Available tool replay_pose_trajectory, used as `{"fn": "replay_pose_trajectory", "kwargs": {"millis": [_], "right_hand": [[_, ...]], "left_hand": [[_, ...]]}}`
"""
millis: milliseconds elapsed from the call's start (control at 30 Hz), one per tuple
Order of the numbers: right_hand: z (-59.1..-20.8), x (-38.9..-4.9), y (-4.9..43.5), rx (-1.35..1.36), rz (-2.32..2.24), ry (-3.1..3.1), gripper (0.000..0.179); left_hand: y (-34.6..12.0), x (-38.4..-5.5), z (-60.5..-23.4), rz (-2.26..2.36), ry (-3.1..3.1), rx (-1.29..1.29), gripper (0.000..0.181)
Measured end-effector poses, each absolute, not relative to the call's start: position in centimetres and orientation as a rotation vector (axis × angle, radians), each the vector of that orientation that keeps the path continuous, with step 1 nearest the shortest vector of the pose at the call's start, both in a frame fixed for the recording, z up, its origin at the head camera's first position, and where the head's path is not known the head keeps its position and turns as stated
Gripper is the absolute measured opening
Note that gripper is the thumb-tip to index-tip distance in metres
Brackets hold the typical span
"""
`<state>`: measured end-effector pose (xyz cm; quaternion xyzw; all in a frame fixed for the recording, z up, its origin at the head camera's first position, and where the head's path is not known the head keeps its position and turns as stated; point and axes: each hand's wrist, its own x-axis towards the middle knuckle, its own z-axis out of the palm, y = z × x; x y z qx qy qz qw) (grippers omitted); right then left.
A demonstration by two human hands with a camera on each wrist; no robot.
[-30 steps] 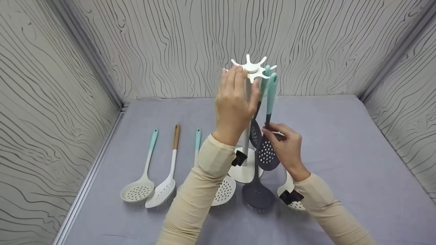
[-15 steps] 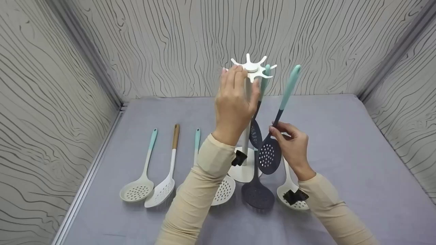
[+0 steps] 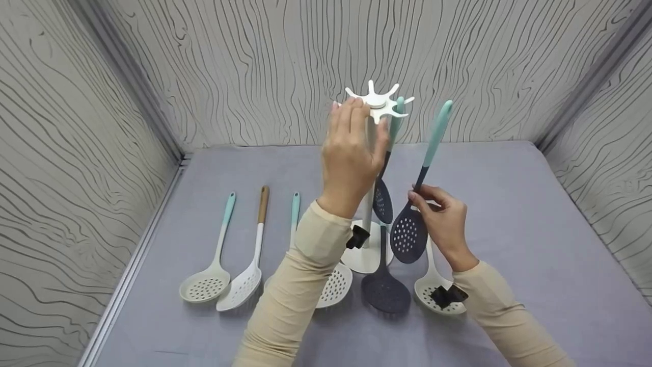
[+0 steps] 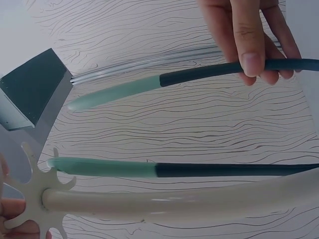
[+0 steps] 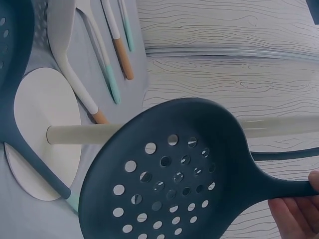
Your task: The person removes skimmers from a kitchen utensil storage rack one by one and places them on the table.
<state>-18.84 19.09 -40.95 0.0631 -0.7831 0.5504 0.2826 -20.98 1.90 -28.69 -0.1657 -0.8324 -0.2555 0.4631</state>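
Observation:
My right hand (image 3: pixel 442 219) pinches the neck of a dark skimmer (image 3: pixel 409 237) with a teal handle, held up right of a white utensil rack (image 3: pixel 368 255). Its round, holed head fills much of the right wrist view (image 5: pixel 229 134), pointing down. My left hand (image 3: pixel 351 153) holds the star-shaped hook top (image 3: pixel 378 101) of the rack between thumb and fingers. Another dark skimmer (image 3: pixel 383 201) with a teal handle hangs from a hook beside the pole (image 4: pixel 149 203). In the left wrist view, the two teal handles lie apart, and the held one is off the hooks.
A dark skimmer (image 3: pixel 386 293) lies in front of the rack base. Left on the grey cloth (image 3: pixel 535 229) lie a white skimmer (image 3: pixel 204 285), a brown-handled white slotted turner (image 3: pixel 242 288) and a white skimmer (image 3: pixel 336 288) partly behind my left sleeve. Another white skimmer (image 3: pixel 427 286) lies under my right wrist.
My right hand has moved right and slightly down with the skimmer, whose handle has come away from the rack top and now leans right. The left hand stays on the hook top.

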Motion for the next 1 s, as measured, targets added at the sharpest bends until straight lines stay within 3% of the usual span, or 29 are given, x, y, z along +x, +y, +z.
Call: {"fn": "replay_pose_trajectory", "kwargs": {"millis": [1000], "right_hand": [[-43.9,-17.9,21.8,0.069,1.386,-2.184,0.016]], "left_hand": [[2.0,-21.0,-28.7,-0.626,-2.027,-0.409,0.03]]}}
